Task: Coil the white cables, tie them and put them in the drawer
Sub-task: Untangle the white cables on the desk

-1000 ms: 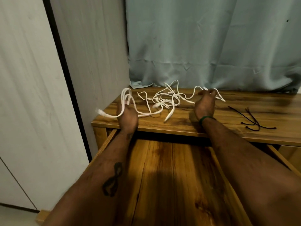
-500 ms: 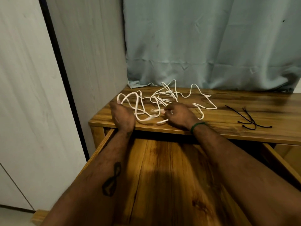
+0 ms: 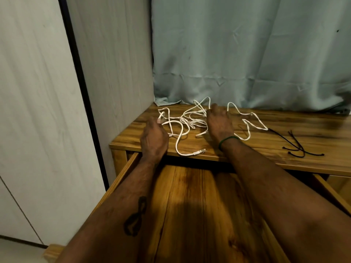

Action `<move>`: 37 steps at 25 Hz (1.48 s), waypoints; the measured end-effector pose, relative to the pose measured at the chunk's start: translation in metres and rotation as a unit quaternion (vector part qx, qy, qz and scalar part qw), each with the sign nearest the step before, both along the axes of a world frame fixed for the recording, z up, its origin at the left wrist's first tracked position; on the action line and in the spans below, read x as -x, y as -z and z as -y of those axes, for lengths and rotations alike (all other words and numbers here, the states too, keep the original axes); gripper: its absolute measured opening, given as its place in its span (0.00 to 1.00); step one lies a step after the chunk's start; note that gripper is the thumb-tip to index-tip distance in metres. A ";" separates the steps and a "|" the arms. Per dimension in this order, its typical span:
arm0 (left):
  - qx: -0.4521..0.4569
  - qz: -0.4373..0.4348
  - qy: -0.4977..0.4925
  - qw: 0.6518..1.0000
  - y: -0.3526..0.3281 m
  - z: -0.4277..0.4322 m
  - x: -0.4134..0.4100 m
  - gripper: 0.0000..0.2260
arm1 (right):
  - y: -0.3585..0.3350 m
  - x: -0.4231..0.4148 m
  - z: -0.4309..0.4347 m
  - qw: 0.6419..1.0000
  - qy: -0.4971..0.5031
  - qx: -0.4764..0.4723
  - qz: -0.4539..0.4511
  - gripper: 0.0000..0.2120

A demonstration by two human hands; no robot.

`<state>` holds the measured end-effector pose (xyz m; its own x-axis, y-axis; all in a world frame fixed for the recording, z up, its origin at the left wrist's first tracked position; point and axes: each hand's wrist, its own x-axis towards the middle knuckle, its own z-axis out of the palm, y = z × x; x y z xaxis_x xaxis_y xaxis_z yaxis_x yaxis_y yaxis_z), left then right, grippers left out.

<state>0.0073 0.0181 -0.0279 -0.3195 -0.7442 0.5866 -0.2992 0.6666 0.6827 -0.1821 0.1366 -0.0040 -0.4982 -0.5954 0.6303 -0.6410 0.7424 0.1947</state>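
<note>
**Q:** On the wooden bench [image 3: 313, 133], what does the head view show?

**A:** White cables [image 3: 191, 122] lie in a loose tangle near the back corner, around 11 o'clock. One plug end has slid toward the front edge, at about 6 o'clock from the tangle. Black ties [image 3: 296, 147] lie well apart at 3 o'clock. The drawer [image 3: 190, 215] stands pulled open below, with nothing in it.

**Q:** And the hands?

**A:** The left hand [image 3: 154, 138] is curled, pinching a strand at its fingertips. The right hand [image 3: 219, 123], fingers spread, presses down on the middle of the tangle.

**Q:** What has changed?

**A:** Half a second ago the right hand sat nearer the front edge; it has reached deeper into the tangle. I judge the person is separating strands, so coiling has not yet begun.
</note>
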 end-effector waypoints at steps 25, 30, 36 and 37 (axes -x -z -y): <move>-0.422 -0.198 0.479 0.743 -0.057 -0.045 -0.002 0.16 | -0.002 -0.122 -0.052 0.779 -0.331 0.318 0.427 0.13; -0.449 -0.217 0.362 0.788 -0.056 -0.022 -0.005 0.14 | -0.023 -0.118 -0.071 0.949 -0.232 0.006 0.215 0.19; -0.368 -0.105 0.243 0.892 -0.067 -0.022 -0.014 0.13 | -0.011 -0.105 -0.069 0.885 -0.388 0.102 0.237 0.11; -0.303 -0.046 0.235 0.923 -0.067 -0.027 -0.013 0.16 | -0.011 -0.105 -0.067 0.862 -0.414 0.153 0.250 0.11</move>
<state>0.0199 0.0456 0.0390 -0.6591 -0.7370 0.1497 0.0034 0.1961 0.9806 -0.0767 0.2038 0.0073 -0.2387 -0.7210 0.6505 -0.9222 -0.0415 -0.3845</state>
